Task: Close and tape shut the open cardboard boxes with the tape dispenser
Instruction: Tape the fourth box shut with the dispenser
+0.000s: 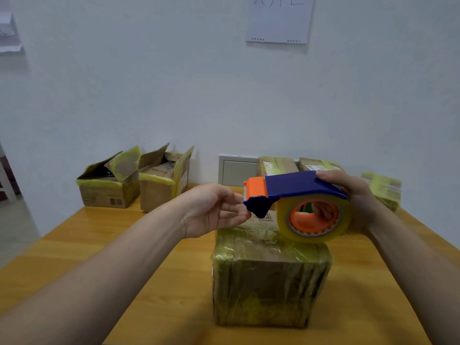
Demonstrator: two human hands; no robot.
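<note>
Honey-coloured wood: the table carries everything. At the centre, nearest me, stands a closed cardboard box, flaps down and already wrapped in yellowish tape. Far left by the wall are an open box and a second open box, flaps up.

The tape dispenser is in the air just above the closed box's far edge. My right hand grasps it, thumb on the blue handle, fingers through the core of the tape roll. My left hand is at the orange cutter end, fingertips beside the blade. I cannot tell whether they pinch a tape end.

Judgement: I am freeing the tape tail. Next it needs drawing out clear of the teeth, then sticking down over a seam.
</note>
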